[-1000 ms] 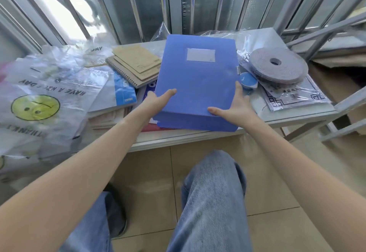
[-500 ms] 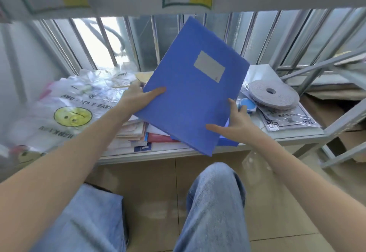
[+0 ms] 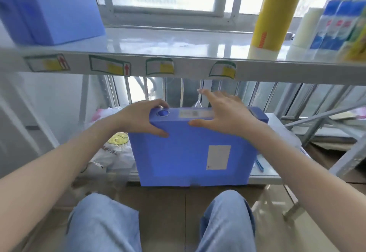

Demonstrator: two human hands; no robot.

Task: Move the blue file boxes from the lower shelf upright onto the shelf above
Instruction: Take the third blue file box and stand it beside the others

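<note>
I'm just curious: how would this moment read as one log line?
phase: lifting | blue file box: upright, below upper shelf | left hand: gripping | right hand: gripping

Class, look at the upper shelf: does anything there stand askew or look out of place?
Yes. The blue file boxes at the upper shelf's left end lean sideways, and the yellow roll on the right tilts too.

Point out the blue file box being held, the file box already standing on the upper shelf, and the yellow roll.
held file box (image 3: 178,158), head view, on its broad front face
upper file box (image 3: 59,8), head view, on its side face
yellow roll (image 3: 273,12), head view, on the middle of the tube
</note>
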